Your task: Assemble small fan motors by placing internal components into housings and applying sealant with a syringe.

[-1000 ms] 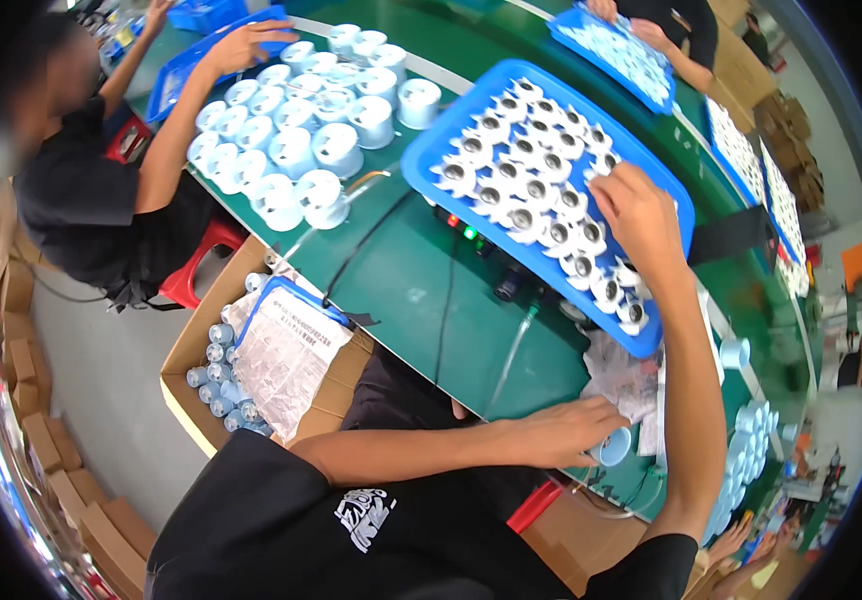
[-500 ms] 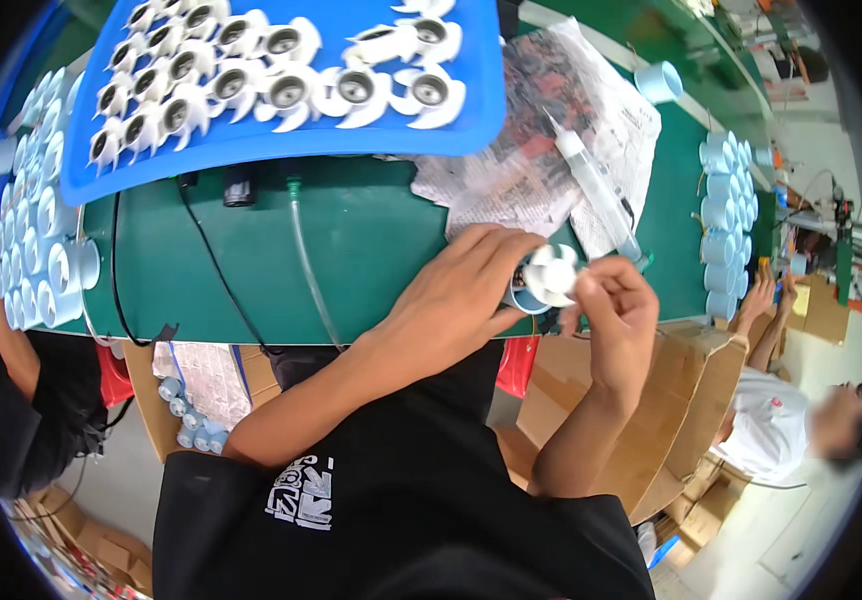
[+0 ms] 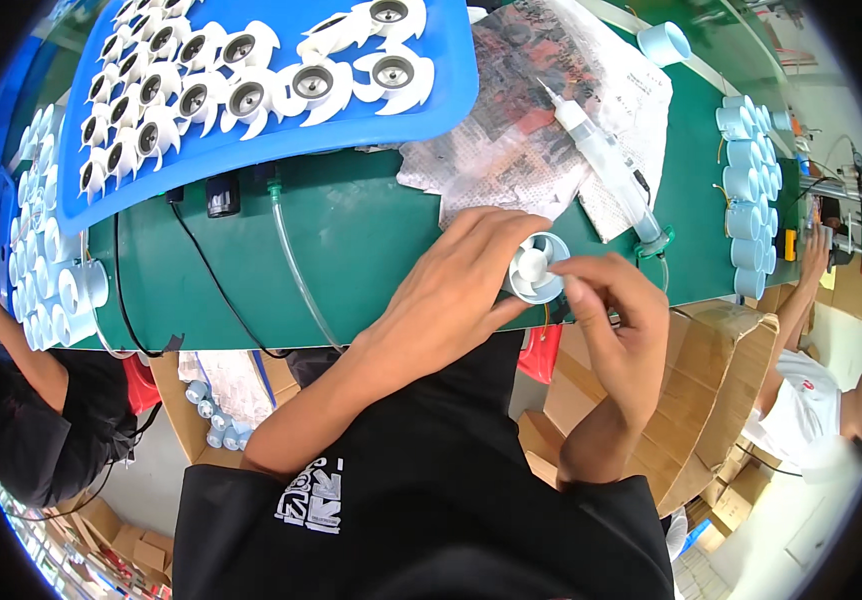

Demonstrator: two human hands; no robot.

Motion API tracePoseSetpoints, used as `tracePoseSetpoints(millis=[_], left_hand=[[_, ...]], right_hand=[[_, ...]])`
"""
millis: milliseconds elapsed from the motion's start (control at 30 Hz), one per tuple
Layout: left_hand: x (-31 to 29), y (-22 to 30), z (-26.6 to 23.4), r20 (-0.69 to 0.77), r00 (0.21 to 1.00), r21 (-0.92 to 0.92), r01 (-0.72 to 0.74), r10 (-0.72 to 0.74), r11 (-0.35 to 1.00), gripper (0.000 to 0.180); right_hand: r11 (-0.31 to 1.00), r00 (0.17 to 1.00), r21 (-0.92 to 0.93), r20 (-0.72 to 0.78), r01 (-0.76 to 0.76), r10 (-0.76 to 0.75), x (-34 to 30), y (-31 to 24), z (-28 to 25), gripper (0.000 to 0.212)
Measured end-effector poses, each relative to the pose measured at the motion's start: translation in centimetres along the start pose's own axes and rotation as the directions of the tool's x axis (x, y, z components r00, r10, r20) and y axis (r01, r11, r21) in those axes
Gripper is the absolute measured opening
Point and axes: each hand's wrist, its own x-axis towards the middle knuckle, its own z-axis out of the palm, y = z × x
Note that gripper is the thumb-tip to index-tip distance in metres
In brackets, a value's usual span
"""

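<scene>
My left hand (image 3: 451,275) is closed around a light-blue, short cylindrical fan housing (image 3: 553,243), its open end facing up. A white fan impeller (image 3: 532,264) sits inside that housing, its rounded hub upward. My right hand (image 3: 623,315) is closed at the housing's right side, with index finger and thumb at the impeller's edge; the exact contact is partly hidden. Many more white impellers stand in rows in a blue tray (image 3: 281,150) beyond my left hand. Next to my hands, a large clear syringe (image 3: 606,170) with a green fitting lies on crumpled newspaper (image 3: 511,130).
Light-blue housings stand stacked at the left (image 3: 51,260) and right (image 3: 746,200) of the green table (image 3: 221,270); a lone cylinder (image 3: 663,44) is at the far edge. A clear hose (image 3: 296,265) and black cables cross the table. Cardboard boxes (image 3: 706,400) stand below. Other people work at both sides.
The impeller, held above the housing by my right hand, has gone down into it. My right fingers have followed it to the rim. The view has shifted slightly.
</scene>
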Motion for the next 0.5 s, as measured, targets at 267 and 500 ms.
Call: tracePoseSetpoints(millis=[267,500], left_hand=[[0.5,-0.5,-0.5,0.007,1.0,0.023,0.013,-0.013,1.0,0.062],[-0.4,-2.0,1.5,-0.064,0.962,0.135,-0.253,0.264,0.958,0.038]], right_hand=[[0.924,0.834,-0.242,-0.404,0.298,-0.375,0.7,-0.1,1.1,0.042],[0.984,0.815,-0.163,-0.579,-0.072,-0.036,0.1,7.4,0.5,0.054]])
